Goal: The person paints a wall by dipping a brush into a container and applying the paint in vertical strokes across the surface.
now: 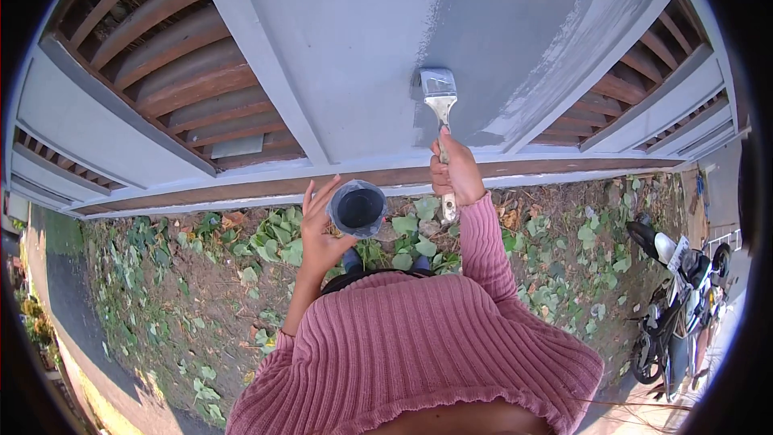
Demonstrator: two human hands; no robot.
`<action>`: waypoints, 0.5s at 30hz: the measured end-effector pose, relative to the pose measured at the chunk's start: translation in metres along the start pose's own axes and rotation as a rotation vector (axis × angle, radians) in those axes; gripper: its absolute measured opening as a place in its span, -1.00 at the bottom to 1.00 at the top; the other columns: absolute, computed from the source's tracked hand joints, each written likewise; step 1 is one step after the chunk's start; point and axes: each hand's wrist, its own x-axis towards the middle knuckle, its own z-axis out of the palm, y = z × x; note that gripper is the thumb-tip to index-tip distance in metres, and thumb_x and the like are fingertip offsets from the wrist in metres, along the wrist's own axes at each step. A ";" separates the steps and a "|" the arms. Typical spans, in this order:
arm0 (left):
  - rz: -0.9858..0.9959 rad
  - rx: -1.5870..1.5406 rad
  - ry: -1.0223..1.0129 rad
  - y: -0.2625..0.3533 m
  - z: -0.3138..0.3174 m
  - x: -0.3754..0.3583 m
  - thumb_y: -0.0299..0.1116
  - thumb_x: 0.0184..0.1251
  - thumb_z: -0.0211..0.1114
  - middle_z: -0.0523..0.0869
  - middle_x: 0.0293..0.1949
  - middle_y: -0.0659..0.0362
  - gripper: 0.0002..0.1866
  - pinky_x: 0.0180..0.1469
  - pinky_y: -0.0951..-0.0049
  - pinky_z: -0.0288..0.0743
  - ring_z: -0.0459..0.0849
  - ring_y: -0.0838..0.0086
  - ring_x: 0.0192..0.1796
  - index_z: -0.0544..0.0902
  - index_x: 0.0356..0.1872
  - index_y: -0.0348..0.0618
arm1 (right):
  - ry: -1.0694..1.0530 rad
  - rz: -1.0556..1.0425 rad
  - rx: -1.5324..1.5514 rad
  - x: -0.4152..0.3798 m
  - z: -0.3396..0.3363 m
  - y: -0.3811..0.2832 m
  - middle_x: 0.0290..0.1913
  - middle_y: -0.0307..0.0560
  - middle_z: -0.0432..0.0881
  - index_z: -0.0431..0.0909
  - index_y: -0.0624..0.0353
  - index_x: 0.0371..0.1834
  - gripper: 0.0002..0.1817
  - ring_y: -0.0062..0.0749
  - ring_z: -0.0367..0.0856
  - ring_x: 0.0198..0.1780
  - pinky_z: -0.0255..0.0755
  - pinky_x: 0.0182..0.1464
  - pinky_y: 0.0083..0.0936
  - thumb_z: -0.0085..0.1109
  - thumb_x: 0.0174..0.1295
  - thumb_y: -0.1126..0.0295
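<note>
My right hand (458, 167) is wrapped round the handle of a flat paintbrush (440, 105), and its paint-coated bristles rest against the wall panel (354, 56). Around the bristles a darker grey patch (491, 48) of paint meets the paler surface on both sides, with ragged edges. My left hand (319, 229) holds a small paint cup (357, 209) by its side, thumb below and fingers up along the rim. The cup's inside looks dark grey, and its rim is smeared with paint.
Brown slatted vents (193, 64) flank the panel on either side. Below the wall runs a ledge (266, 193) with leafy plants (278, 234) on bare soil. A motorcycle (680, 306) stands at the right, and a paved strip (64, 298) lies at the left.
</note>
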 end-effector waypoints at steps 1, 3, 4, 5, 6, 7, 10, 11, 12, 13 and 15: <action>-0.004 -0.008 0.008 -0.001 0.000 0.000 -0.25 -0.26 0.41 0.63 -0.09 0.12 -0.53 0.30 0.02 -0.03 0.45 0.26 0.16 0.62 -0.19 -0.16 | -0.025 -0.030 0.005 -0.003 0.003 -0.006 -0.78 -0.42 0.07 0.23 0.01 -0.52 -0.60 -0.76 -0.09 -0.84 -0.21 -0.83 -0.75 -0.19 0.28 -0.05; -0.009 -0.015 -0.011 -0.002 -0.002 0.000 -0.26 -0.26 0.41 0.63 -0.09 0.12 -0.53 0.30 0.02 -0.03 0.46 0.26 0.16 0.62 -0.19 -0.16 | -0.045 -0.057 0.004 -0.007 0.006 -0.014 -0.78 -0.41 0.07 0.23 0.01 -0.53 -0.60 -0.76 -0.08 -0.84 -0.20 -0.82 -0.74 -0.18 0.28 -0.05; -0.023 -0.019 -0.026 -0.003 -0.004 0.002 -0.26 -0.26 0.41 0.63 -0.10 0.12 -0.53 0.30 0.02 -0.03 0.46 0.26 0.16 0.62 -0.19 -0.17 | -0.067 -0.076 -0.002 -0.008 0.009 -0.019 -0.78 -0.41 0.08 0.22 0.01 -0.53 -0.60 -0.77 -0.07 -0.84 -0.19 -0.82 -0.74 -0.18 0.28 -0.05; -0.024 -0.029 -0.028 -0.003 -0.005 0.004 -0.26 -0.26 0.41 0.64 -0.10 0.12 -0.54 0.30 0.02 -0.04 0.46 0.27 0.16 0.62 -0.20 -0.17 | -0.074 -0.098 0.002 -0.013 0.013 -0.024 -0.77 -0.41 0.08 0.21 0.01 -0.54 -0.60 -0.77 -0.09 -0.83 -0.19 -0.81 -0.74 -0.20 0.29 -0.04; -0.021 -0.039 -0.028 -0.004 -0.006 0.003 -0.26 -0.26 0.41 0.64 -0.11 0.11 -0.54 0.30 0.02 -0.04 0.46 0.27 0.16 0.62 -0.20 -0.18 | -0.056 -0.107 -0.001 -0.019 0.019 -0.030 -0.77 -0.42 0.06 0.20 0.01 -0.54 -0.60 -0.78 -0.10 -0.83 -0.21 -0.82 -0.75 -0.22 0.31 -0.03; -0.018 -0.039 -0.037 -0.007 -0.007 0.003 -0.27 -0.26 0.42 0.64 -0.11 0.11 -0.55 0.30 0.02 -0.04 0.46 0.27 0.16 0.62 -0.21 -0.17 | -0.037 -0.115 -0.006 -0.023 0.025 -0.037 -0.77 -0.42 0.04 0.20 0.02 -0.54 -0.60 -0.79 -0.11 -0.82 -0.24 -0.82 -0.77 -0.25 0.32 -0.03; -0.022 -0.048 -0.082 -0.008 -0.010 0.008 -0.28 -0.27 0.43 0.64 -0.11 0.11 -0.55 0.31 0.03 -0.05 0.45 0.27 0.16 0.62 -0.21 -0.16 | -0.084 -0.183 -0.029 -0.031 0.036 -0.061 -0.77 -0.41 0.05 0.19 0.02 -0.54 -0.59 -0.79 -0.11 -0.82 -0.24 -0.82 -0.77 -0.26 0.32 -0.03; -0.004 -0.043 -0.094 -0.010 -0.010 0.009 -0.27 -0.26 0.44 0.63 -0.10 0.11 -0.54 0.31 0.04 -0.05 0.46 0.27 0.16 0.62 -0.20 -0.15 | -0.087 -0.196 -0.048 -0.031 0.039 -0.066 -0.78 -0.40 0.06 0.19 0.02 -0.54 -0.59 -0.79 -0.11 -0.82 -0.24 -0.82 -0.77 -0.27 0.32 -0.04; 0.018 -0.038 -0.088 -0.011 -0.011 0.011 -0.27 -0.26 0.44 0.63 -0.10 0.11 -0.54 0.31 0.04 -0.05 0.46 0.27 0.16 0.62 -0.20 -0.15 | -0.095 -0.218 -0.047 -0.032 0.041 -0.070 -0.78 -0.40 0.06 0.19 0.02 -0.54 -0.59 -0.79 -0.11 -0.82 -0.24 -0.82 -0.77 -0.27 0.32 -0.04; 0.018 -0.050 -0.092 -0.010 -0.013 0.014 -0.27 -0.26 0.44 0.63 -0.09 0.11 -0.54 0.31 0.05 -0.05 0.45 0.27 0.16 0.62 -0.20 -0.14 | -0.094 -0.230 -0.063 -0.033 0.043 -0.073 -0.78 -0.40 0.06 0.19 0.02 -0.54 -0.58 -0.78 -0.11 -0.82 -0.23 -0.82 -0.77 -0.27 0.32 -0.04; 0.016 -0.058 -0.119 -0.011 -0.014 0.016 -0.25 -0.26 0.45 0.62 -0.07 0.12 -0.52 0.30 0.06 -0.04 0.45 0.27 0.17 0.62 -0.18 -0.15 | -0.092 -0.264 -0.083 -0.037 0.047 -0.080 -0.78 -0.40 0.06 0.20 0.03 -0.53 -0.58 -0.77 -0.12 -0.82 -0.23 -0.81 -0.77 -0.27 0.32 -0.05</action>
